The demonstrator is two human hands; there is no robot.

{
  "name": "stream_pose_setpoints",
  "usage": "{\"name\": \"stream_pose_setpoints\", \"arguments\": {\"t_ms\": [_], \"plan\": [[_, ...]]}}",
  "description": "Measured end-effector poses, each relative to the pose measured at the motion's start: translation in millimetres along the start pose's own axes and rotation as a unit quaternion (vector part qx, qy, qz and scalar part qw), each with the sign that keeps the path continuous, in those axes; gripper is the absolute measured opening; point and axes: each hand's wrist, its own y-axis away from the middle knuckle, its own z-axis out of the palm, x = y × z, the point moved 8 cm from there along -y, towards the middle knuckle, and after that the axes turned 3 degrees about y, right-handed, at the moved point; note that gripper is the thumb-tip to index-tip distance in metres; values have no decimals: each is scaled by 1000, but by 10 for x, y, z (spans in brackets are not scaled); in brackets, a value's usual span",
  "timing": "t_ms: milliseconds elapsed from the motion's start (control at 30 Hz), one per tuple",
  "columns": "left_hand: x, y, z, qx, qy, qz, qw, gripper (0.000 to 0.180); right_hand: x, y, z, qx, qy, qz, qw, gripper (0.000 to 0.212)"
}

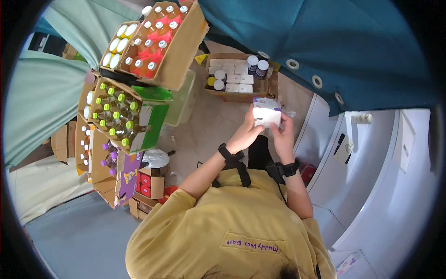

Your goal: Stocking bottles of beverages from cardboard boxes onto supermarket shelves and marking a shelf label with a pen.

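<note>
A small white box [267, 117] with purple marks on its far side is held up in front of me between both hands. The fingers of my left hand [247, 134] wrap its left side. My right hand [283, 135] grips its right lower edge, thumb against the near face. Just beyond stands an open cardboard carton [226, 95] on the floor. Inside it are rows of similar white boxes [232, 79], a few white-lidded jars [219, 84], and two dark jars [261, 69] with white lids at its right end.
On the left, stacked open cartons hold red-orange bottles [148, 46], green-capped bottles [116, 114] and purple-capped bottles [110, 158]. A plastic bag [156, 158] lies beside them. White shelving [367, 186] curves along my right, under a blue curtain [344, 42].
</note>
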Motion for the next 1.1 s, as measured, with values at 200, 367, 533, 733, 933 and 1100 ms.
{"name": "stream_pose_setpoints", "arguments": {"t_ms": [200, 367, 533, 733, 933, 1100], "plan": [[-494, -644, -252, 75, -30, -2, 997, 73, 471, -825, 155, -92, 25, 20, 995, 39], [-1039, -1153, -482, 133, -15, -54, 990, 71, 820, -1340, 289, -149, -42, 75, 985, 42], [-1434, -1586, -615, 159, 109, -151, 970, 68, 1281, -1840, 365, -185, -14, 125, 975, 43], [-1804, -1873, -851, 197, 159, -149, 956, 66, 1661, -2198, 607, -209, -98, 229, 946, 47], [-1934, -2240, -823, 141, 86, -223, 961, 64, 2150, -2402, 532, -165, -100, 270, 943, 45], [-2598, -2334, -1159, 208, 164, -134, 955, 58, 2357, -2531, 851, -152, -110, 249, 950, 44]]}}
